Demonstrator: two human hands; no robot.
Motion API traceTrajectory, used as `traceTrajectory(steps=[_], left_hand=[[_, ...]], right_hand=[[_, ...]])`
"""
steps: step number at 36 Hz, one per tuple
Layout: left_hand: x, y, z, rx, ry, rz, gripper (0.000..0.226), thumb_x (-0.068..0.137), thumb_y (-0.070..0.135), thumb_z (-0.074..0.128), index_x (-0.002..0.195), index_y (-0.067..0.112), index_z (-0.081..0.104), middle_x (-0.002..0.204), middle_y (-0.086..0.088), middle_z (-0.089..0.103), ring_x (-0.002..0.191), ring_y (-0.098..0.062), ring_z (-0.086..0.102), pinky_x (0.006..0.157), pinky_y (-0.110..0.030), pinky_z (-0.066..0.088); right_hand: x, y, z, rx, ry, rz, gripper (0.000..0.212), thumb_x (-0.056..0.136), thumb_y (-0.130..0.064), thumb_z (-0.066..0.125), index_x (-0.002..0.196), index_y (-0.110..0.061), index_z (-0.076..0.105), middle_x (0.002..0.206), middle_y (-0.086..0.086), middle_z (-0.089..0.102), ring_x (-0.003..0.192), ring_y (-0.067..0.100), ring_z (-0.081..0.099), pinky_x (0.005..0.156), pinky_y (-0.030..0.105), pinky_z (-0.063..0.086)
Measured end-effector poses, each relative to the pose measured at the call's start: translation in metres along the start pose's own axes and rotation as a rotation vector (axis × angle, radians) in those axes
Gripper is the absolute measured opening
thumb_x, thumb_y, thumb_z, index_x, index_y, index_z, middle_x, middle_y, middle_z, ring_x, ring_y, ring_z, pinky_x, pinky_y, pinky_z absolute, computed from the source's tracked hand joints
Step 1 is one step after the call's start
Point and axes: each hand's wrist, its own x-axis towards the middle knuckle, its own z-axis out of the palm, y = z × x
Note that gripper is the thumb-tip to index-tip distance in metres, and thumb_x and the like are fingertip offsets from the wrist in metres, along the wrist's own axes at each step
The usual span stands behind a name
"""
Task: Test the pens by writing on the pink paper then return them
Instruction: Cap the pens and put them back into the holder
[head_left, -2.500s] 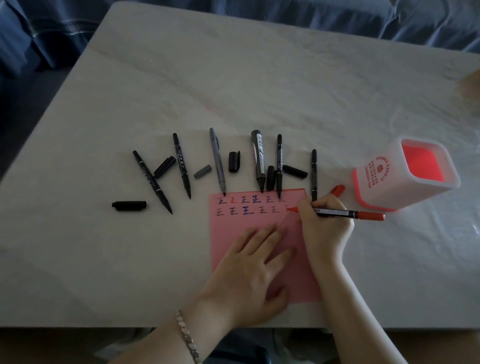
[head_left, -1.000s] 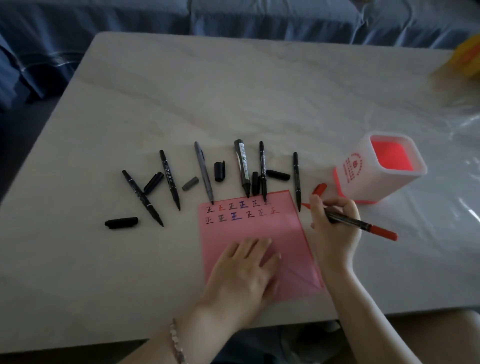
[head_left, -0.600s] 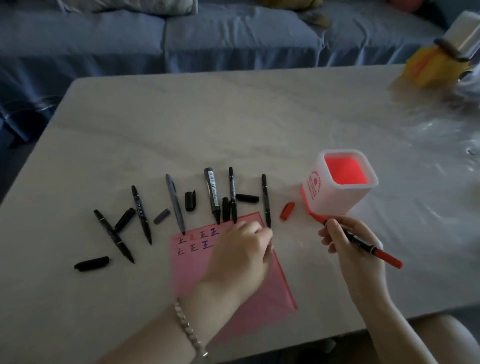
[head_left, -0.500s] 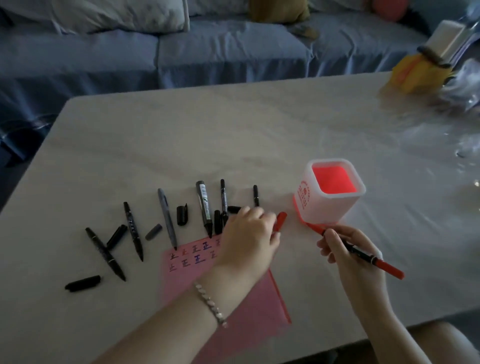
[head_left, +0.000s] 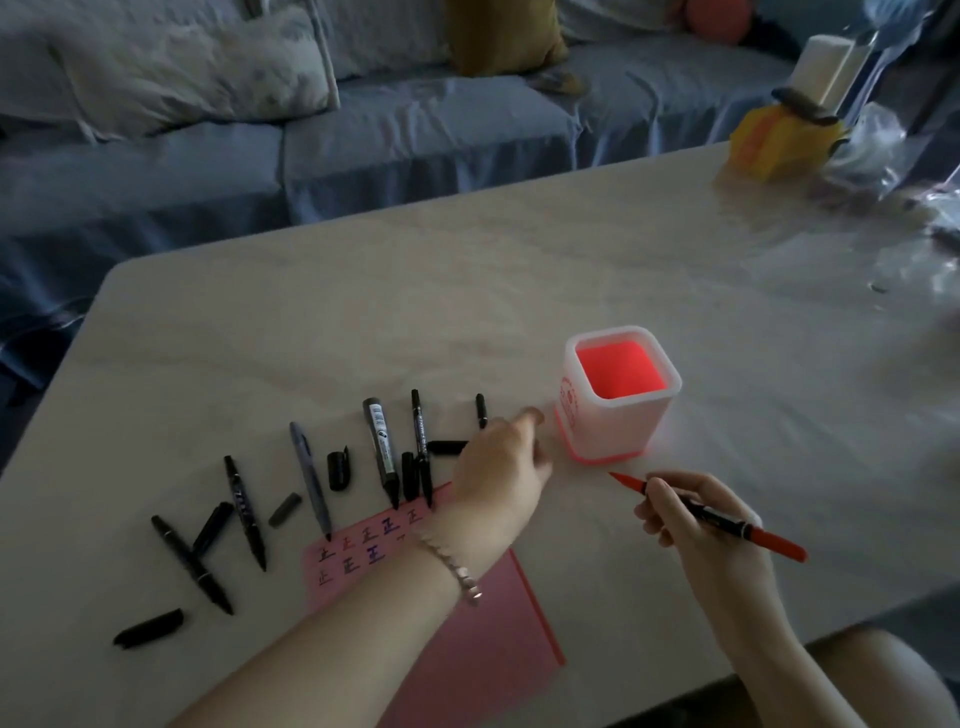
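Note:
The pink paper lies at the table's near edge, with small written marks along its top. My right hand holds the uncapped red pen to the right of the paper, its tip pointing at the white-and-red pen holder. My left hand reaches across the paper's top corner to a spot just left of the holder. It covers the place where the red cap lay, and the cap is hidden. Several black pens and loose caps lie in a row left of my left hand.
A blue sofa with cushions runs behind the table. At the far right corner stand a yellow object and a crinkled clear plastic bag. The table's near edge runs just below the paper.
My left hand left the paper and reached up to the red cap by the holder. My right hand lifted the red pen off the paper and drew it right. The view tilted up.

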Motion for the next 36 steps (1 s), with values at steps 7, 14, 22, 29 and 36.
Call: traceTrajectory(steps=[7,14,22,29,36], left_hand=[[-0.062,-0.033,-0.046,-1.155,0.108,-0.413,0.015,0.085,-0.002,0.057,0.091,0.009,0.066,0.070,-0.006,0.066,0.054,-0.002,0.062,0.050,-0.013,0.049],[-0.116,-0.069,-0.068,-1.330,0.188,-0.556,0.028,0.057,0.009,0.066,0.085,0.006,0.066,0.065,-0.005,0.070,0.060,-0.010,0.067,0.054,-0.016,0.054],[-0.136,-0.077,-0.077,-1.362,0.168,-0.549,0.028,0.054,0.005,0.067,0.082,0.005,0.064,0.072,-0.010,0.072,0.062,-0.015,0.069,0.054,-0.019,0.055],[-0.141,-0.085,-0.084,-1.409,0.151,-0.514,0.029,0.053,0.005,0.067,0.082,0.005,0.064,0.073,-0.010,0.072,0.066,-0.019,0.069,0.055,-0.021,0.056],[-0.148,-0.088,-0.083,-1.411,0.141,-0.473,0.036,0.060,0.008,0.065,0.095,0.013,0.065,0.083,-0.006,0.072,0.076,-0.018,0.070,0.060,-0.020,0.055]], right_hand=[[-0.005,-0.013,0.008,0.091,-0.133,0.078,0.012,0.085,-0.003,0.055,0.077,-0.004,0.064,0.056,0.006,0.065,0.053,0.011,0.057,0.048,0.018,0.044],[-0.022,-0.021,0.037,0.263,-0.339,0.149,0.044,0.063,-0.052,0.070,0.080,-0.012,0.072,0.068,0.010,0.070,0.060,0.019,0.061,0.051,0.020,0.048],[-0.041,-0.030,0.075,0.376,-0.534,0.187,0.055,0.053,-0.064,0.070,0.075,-0.013,0.072,0.068,0.015,0.068,0.060,0.022,0.062,0.053,0.024,0.049],[-0.052,-0.044,0.086,0.419,-0.530,0.219,0.027,0.079,-0.023,0.048,0.060,-0.011,0.062,0.056,0.012,0.061,0.051,0.020,0.057,0.049,0.024,0.047],[-0.058,-0.042,0.088,0.408,-0.543,0.160,0.035,0.085,-0.022,0.039,0.062,-0.014,0.064,0.056,0.009,0.062,0.051,0.017,0.058,0.050,0.023,0.048]])
